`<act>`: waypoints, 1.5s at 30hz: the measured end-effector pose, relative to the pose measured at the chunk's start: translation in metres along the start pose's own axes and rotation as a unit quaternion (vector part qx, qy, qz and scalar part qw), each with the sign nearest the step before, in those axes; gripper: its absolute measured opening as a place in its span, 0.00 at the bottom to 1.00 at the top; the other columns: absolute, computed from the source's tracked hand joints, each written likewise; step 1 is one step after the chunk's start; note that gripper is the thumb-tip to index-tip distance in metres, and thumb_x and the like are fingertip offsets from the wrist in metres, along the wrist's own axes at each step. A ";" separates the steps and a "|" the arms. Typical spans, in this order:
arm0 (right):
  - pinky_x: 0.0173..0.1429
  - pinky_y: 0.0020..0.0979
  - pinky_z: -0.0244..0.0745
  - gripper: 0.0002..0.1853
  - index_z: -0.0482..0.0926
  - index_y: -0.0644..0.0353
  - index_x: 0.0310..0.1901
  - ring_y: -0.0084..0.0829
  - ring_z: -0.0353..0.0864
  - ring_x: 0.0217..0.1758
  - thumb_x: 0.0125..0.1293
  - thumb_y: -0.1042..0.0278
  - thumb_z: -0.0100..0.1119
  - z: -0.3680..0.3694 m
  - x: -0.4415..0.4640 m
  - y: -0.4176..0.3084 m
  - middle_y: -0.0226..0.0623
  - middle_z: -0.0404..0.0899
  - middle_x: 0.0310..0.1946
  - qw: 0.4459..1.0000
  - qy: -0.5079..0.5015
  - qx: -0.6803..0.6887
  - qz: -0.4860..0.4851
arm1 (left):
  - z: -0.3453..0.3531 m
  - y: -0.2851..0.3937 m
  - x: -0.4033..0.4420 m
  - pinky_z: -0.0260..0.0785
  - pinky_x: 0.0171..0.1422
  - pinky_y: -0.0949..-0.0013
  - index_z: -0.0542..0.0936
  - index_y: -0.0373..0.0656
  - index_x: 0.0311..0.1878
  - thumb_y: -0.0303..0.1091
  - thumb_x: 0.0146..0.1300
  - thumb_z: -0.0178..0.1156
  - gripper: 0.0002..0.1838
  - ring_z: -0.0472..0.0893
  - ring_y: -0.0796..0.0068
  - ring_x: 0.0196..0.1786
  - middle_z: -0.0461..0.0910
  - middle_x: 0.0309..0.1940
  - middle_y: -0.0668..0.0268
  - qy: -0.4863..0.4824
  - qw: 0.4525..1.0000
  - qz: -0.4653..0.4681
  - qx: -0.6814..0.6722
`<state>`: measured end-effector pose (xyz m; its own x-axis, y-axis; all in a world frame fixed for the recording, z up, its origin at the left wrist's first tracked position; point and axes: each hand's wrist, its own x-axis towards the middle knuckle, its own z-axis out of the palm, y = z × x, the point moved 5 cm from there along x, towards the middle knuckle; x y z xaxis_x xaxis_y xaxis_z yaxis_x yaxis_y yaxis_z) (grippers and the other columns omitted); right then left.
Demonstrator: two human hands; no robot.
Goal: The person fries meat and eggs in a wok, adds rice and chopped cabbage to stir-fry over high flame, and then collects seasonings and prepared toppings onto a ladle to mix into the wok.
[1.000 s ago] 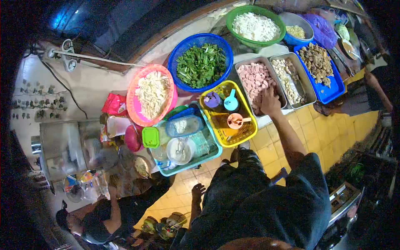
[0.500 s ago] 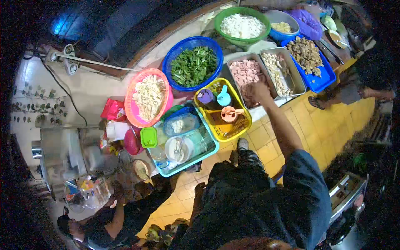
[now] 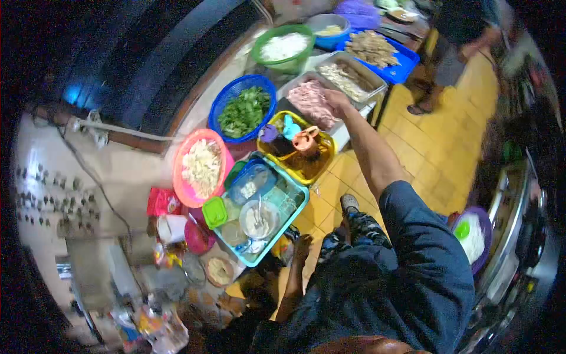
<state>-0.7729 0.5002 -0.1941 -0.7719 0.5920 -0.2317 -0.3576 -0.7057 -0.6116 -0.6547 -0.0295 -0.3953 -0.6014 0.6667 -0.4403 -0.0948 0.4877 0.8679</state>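
At one of two metal trays [image 3: 309, 76], one right hand [image 3: 337, 103] touches pink pieces [image 3: 311, 104]

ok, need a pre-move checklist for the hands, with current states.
1. Right hand at the pink slices: ok, right hand reaches to the pink slices.
2. Right hand's grip: cannot tell, blurred.
3. Metal tray braced by left hand: not ok, left hand hangs apart from it.
4. Greens inside blue basket: ok.
5. Sharp view: not ok, blurred.
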 end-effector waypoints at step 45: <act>0.28 0.35 0.76 0.23 0.69 0.57 0.56 0.38 0.79 0.27 0.57 0.71 0.52 -0.247 -1.310 -0.029 0.45 0.77 0.28 0.484 0.849 -0.203 0.064 | 0.759 0.181 -0.381 0.67 0.29 0.77 0.74 0.42 0.41 0.34 0.61 0.54 0.08 0.72 0.82 0.28 0.74 0.29 0.72 -0.711 0.600 -0.052 0.363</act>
<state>0.3784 -0.1582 -0.0594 0.8929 0.2647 -0.3643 0.0357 -0.8481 -0.5287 0.1593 0.2321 -0.2449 0.7124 0.1670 -0.6817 0.6069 0.3411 0.7178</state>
